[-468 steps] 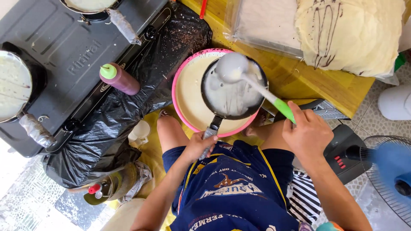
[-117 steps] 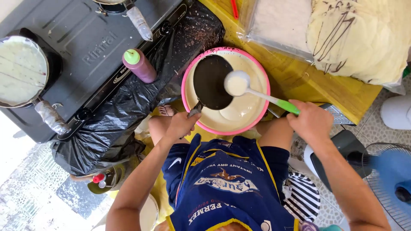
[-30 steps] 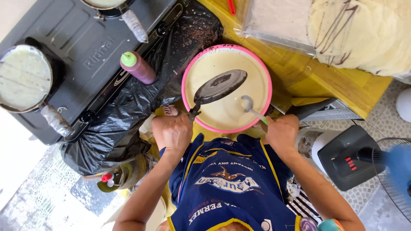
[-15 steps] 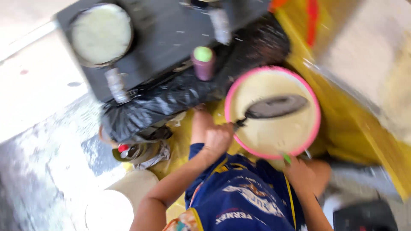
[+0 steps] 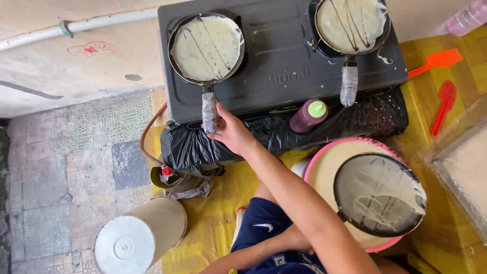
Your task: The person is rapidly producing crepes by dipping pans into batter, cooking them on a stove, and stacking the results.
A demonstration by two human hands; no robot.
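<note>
– On the grey stove (image 5: 284, 76), far left burner: a round pan (image 5: 206, 48) holding a pale thin pancake crossed with dark drizzle lines.

– And the hands?

– Right hand (image 5: 231, 133) stretched forward and to the left, fingers curled round the lower end of the pan's wrapped handle (image 5: 209, 112), thumb on top. Left forearm (image 5: 243, 256) lying across the lap, its hand hidden under the right arm; impossible to tell whether spread or closed.

– Which way does the handle run?

– Straight back from the pan toward the body, hanging over the stove's front edge, in line with the reaching arm. Right hand plainly the nearer one, already touching.

– Anything close by?

– On the right burner, a second pan (image 5: 352, 24) with a similar drizzled pancake, handle also pointing back. Between the two handles, a purple squeeze bottle (image 5: 308, 115) with a green cap. Nearer the lap, to the right, a pink-rimmed bowl (image 5: 324, 162) with a dark, batter-smeared pan (image 5: 379, 194) resting on it.
</note>
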